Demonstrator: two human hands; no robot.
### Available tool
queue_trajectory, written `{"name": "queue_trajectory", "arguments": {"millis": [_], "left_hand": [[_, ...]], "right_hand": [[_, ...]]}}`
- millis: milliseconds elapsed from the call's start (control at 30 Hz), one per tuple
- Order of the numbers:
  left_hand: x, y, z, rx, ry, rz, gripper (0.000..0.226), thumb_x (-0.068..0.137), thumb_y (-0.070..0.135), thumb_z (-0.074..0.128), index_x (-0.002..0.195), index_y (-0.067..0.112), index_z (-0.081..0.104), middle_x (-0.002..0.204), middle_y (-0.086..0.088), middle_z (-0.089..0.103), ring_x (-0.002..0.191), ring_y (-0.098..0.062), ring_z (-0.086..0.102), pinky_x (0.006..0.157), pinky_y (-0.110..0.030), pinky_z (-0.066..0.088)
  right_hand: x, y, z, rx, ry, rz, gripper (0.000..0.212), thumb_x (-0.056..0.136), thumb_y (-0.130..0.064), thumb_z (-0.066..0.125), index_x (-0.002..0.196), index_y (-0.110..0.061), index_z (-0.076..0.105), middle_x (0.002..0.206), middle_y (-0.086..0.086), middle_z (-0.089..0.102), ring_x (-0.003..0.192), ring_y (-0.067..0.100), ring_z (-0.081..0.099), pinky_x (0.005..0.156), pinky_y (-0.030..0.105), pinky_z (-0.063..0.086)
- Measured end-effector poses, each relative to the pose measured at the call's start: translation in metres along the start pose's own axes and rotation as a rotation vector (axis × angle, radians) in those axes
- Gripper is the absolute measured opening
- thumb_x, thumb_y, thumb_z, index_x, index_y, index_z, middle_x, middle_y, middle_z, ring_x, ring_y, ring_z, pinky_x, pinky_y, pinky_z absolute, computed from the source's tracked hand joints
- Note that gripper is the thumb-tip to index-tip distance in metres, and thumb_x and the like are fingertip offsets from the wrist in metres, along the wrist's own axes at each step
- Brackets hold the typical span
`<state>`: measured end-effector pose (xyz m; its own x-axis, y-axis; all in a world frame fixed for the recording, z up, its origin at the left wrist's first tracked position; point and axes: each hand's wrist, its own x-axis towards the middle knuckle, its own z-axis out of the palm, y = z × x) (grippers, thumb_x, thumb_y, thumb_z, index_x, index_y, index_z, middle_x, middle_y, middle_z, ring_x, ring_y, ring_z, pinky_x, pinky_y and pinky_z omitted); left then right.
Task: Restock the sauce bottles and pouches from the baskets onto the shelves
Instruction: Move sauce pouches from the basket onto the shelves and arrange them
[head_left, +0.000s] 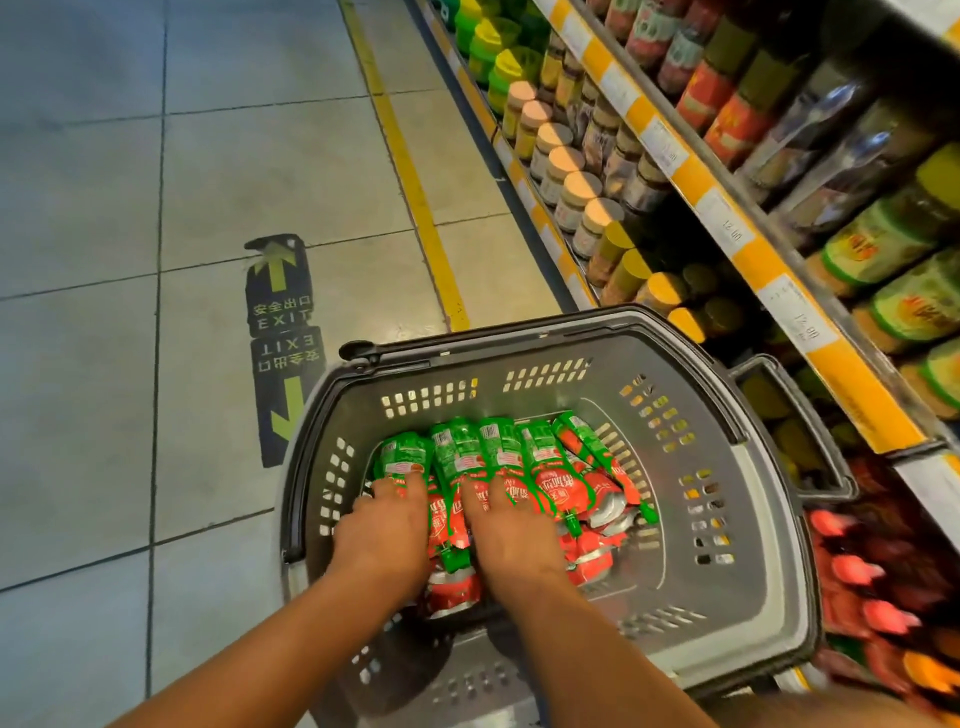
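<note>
A grey plastic basket stands on the floor beside the shelving. Several red-and-green sauce pouches lie in a row on its bottom. Both of my hands are down inside the basket. My left hand rests on the leftmost pouches with its fingers spread and curled over them. My right hand presses on the middle pouches, fingers spread flat. Neither hand has lifted a pouch; the pouches under my palms are partly hidden.
Shelves run along the right, packed with jars and bottles behind yellow price rails. Red-capped bottles fill the lowest shelf by the basket. To the left is tiled floor with a yellow line and an EXIT sticker.
</note>
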<state>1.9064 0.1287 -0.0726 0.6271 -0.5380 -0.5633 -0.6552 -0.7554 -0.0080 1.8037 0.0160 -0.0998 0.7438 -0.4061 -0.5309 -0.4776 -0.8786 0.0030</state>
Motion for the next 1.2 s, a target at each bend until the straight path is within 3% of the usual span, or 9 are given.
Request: {"name": "queue_trajectory", "arguments": {"millis": [233,367,533,700,767,867,1000,1067,1200], "left_hand": [[0.003,-0.029,-0.039,-0.122,0.388,0.142,0.036,0.088,0.017,0.061,0.122,0.026,0.055,0.102,0.002,0.057,0.083,-0.028,0.066,0.060,-0.039,0.051],[0.018,-0.033,-0.051,-0.246,0.498,0.191,0.021,0.090,0.017,0.065,0.111,0.024,0.064,0.097,0.004,0.064,0.091,-0.025,0.063,0.064,-0.040,0.052],[0.030,-0.028,-0.044,-0.517,0.507,0.179,0.022,0.088,0.014,0.074,0.108,0.021,0.070,0.100,0.002,0.065,0.094,-0.021,0.061,0.075,-0.039,0.053],[0.034,-0.024,-0.035,-0.666,0.408,0.132,0.022,0.087,0.011,0.076,0.106,0.023,0.076,0.099,0.001,0.068,0.092,-0.021,0.064,0.079,-0.041,0.055],[0.035,-0.022,-0.035,-0.687,0.409,0.121,0.023,0.087,0.009,0.075,0.105,0.022,0.077,0.095,0.001,0.072,0.088,-0.021,0.067,0.077,-0.040,0.057],[0.033,-0.024,-0.038,-0.733,0.438,0.097,0.026,0.087,0.005,0.074,0.106,0.022,0.077,0.092,0.003,0.074,0.084,-0.019,0.067,0.075,-0.040,0.058],[0.028,-0.029,-0.042,-0.833,0.489,0.066,0.026,0.091,0.009,0.072,0.114,0.021,0.075,0.090,0.009,0.070,0.079,-0.009,0.065,0.066,-0.032,0.056],[0.022,-0.029,-0.048,-0.894,0.512,0.076,0.021,0.092,0.013,0.072,0.104,0.030,0.075,0.082,0.013,0.069,0.074,-0.004,0.065,0.059,-0.026,0.050],[0.006,-0.020,-0.066,-1.003,0.523,0.116,0.027,0.088,0.018,0.076,0.079,0.042,0.069,0.078,0.011,0.072,0.075,-0.011,0.069,0.069,-0.041,0.058]], "right_hand": [[-0.004,0.011,-0.018,0.106,0.165,0.061,0.053,0.093,-0.002,0.056,0.143,-0.017,0.045,0.133,0.011,0.056,0.106,0.035,0.066,0.069,0.038,0.047],[-0.007,0.022,-0.032,0.208,0.316,0.161,0.027,0.091,-0.001,0.060,0.111,-0.019,0.061,0.106,0.003,0.067,0.095,0.030,0.067,0.063,0.034,0.038],[-0.006,0.027,-0.042,0.427,0.565,0.205,0.009,0.099,-0.022,0.064,0.107,-0.025,0.067,0.092,-0.006,0.067,0.095,0.022,0.058,0.064,0.033,0.043],[-0.008,0.032,-0.055,0.757,0.622,0.348,0.022,0.095,-0.043,0.070,0.113,-0.030,0.072,0.093,-0.006,0.048,0.081,0.016,0.052,0.066,0.032,0.047],[-0.010,0.041,-0.058,0.901,0.628,0.374,0.027,0.096,-0.039,0.069,0.116,-0.021,0.072,0.104,0.003,0.058,0.088,0.015,0.052,0.075,0.030,0.045],[-0.021,0.054,-0.063,1.130,0.670,0.364,0.020,0.098,-0.030,0.068,0.094,-0.011,0.066,0.089,0.006,0.063,0.078,0.016,0.050,0.072,0.033,0.043],[-0.043,0.075,-0.073,1.236,0.733,0.417,0.024,0.099,-0.025,0.067,0.094,-0.002,0.065,0.088,0.004,0.065,0.081,0.024,0.056,0.072,0.035,0.046],[-0.056,0.088,-0.079,1.260,0.802,0.465,0.024,0.100,-0.025,0.067,0.096,-0.001,0.066,0.092,0.006,0.068,0.085,0.028,0.061,0.071,0.033,0.045],[-0.085,0.110,-0.098,1.343,0.946,0.513,0.023,0.098,-0.024,0.071,0.080,-0.010,0.064,0.073,-0.002,0.061,0.064,0.008,0.053,0.057,0.013,0.040]]}}
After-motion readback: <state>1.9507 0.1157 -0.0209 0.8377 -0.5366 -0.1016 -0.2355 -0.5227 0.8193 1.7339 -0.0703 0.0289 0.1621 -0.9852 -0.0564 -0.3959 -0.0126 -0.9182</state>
